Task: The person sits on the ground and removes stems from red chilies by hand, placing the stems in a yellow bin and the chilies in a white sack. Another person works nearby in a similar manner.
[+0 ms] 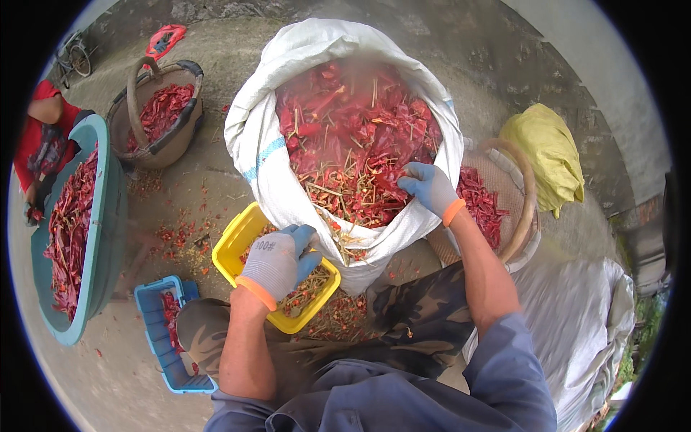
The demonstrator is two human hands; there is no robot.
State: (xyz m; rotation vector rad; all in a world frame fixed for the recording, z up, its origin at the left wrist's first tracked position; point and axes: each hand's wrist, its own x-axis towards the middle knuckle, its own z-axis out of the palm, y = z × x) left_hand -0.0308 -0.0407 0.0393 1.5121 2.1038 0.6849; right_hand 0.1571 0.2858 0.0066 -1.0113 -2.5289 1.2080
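A large white woven sack (264, 119) stands before me with its rim rolled down, full of dried red chili peppers (367, 119) and loose stems. My right hand (432, 186), in a grey and blue glove, pinches a dried red chili at the sack's near right edge. Over the yellow plastic basin (229, 232) is my left hand (280, 259), gloved the same way, its fingers curled; whether it holds anything cannot be seen. Stems and chili bits (310, 289) lie in that basin, which touches the sack's lower left side.
Wicker baskets of chilies stand at the upper left (183, 116) and right (526, 200). A teal tub (92, 232) of chilies is at the left, beside a person in red (48, 119). Nearby are a blue plastic basket (162, 345), a yellow-green sack (545, 156) and a silvery-white sack (572, 324).
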